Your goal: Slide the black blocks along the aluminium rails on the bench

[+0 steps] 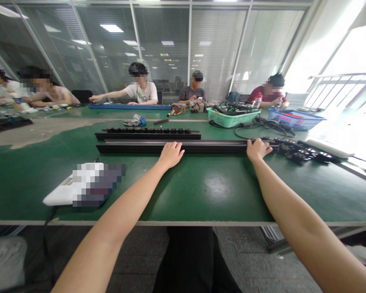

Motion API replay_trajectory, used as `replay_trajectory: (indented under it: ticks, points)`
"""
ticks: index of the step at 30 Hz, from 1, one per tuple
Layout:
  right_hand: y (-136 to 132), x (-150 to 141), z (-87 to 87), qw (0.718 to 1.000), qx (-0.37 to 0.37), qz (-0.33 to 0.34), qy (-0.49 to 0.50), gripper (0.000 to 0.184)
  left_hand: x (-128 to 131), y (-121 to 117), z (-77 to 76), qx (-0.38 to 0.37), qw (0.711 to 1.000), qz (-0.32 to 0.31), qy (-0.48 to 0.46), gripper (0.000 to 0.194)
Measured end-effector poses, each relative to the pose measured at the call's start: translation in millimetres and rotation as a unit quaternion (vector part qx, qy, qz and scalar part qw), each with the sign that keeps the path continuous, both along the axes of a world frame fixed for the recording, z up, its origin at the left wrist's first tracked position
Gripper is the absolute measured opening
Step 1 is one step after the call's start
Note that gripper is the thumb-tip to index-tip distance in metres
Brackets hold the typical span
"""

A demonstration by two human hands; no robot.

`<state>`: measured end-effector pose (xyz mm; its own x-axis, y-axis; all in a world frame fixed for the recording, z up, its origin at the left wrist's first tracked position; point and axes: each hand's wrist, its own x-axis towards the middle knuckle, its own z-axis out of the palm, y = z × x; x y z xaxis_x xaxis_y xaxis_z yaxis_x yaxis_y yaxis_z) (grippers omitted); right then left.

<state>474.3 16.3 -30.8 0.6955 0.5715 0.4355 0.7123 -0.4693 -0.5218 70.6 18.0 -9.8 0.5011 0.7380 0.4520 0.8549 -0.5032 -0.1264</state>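
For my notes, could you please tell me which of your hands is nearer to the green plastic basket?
Right hand: on the black bar, in front of the green plastic basket. Left hand: farther off, to the basket's left.

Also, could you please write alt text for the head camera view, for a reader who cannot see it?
A person's bare left hand and right hand rest on a long black bar lying across a green workbench, just in front of a second black bar topped with black fittings. Beyond, seated co-workers work near a mint-green plastic basket of cables.

A long black rail lies flat, crosswise.
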Motion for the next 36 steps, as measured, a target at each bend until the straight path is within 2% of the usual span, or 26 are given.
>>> replay_trajectory:
  ticks: [4, 10, 15, 17, 20, 27, 36]
  points:
    - [0.8, 2.0, 0.1, 1.0, 0.0, 0.002, 0.0, 0.037, 0.0, -0.1, 0.3, -0.002, 1.0, -0.003, -0.007, 0.04]
    - [3.4, 17.2, 6.2, 0.998, -0.058, 0.022, -0.012, 0.034, 0.3, -0.1, 0.4, -0.003, 1.0, -0.001, 0.001, 0.04]
    - [2.1, 50.9, 12.5, 0.992, -0.066, 0.102, 0.027, 0.036, 0.4, -0.4, -0.1, -0.002, 1.0, 0.003, -0.004, 0.04]
    - [0.6, 62.5, 12.1, 0.988, -0.048, 0.138, 0.054, 0.04, 0.5, -0.8, 0.0, -0.002, 1.0, 0.003, -0.002, 0.039]
    - [-0.5, 71.5, 7.7, 0.984, -0.018, 0.156, 0.083, 0.042, 1.0, -1.4, 0.2, -0.003, 1.0, 0.005, 0.003, 0.04]
    - [-2.9, 66.2, -4.0, 0.982, 0.049, 0.164, 0.077, 0.049, 0.5, 0.1, -1.1, 0.001, 1.0, 0.005, 0.001, 0.042]
    - [-9.3, 57.0, -10.0, 0.987, 0.024, 0.159, -0.022, 0.06, 0.1, 2.2, -2.3, 0.001, 1.0, -0.005, -0.01, 0.04]
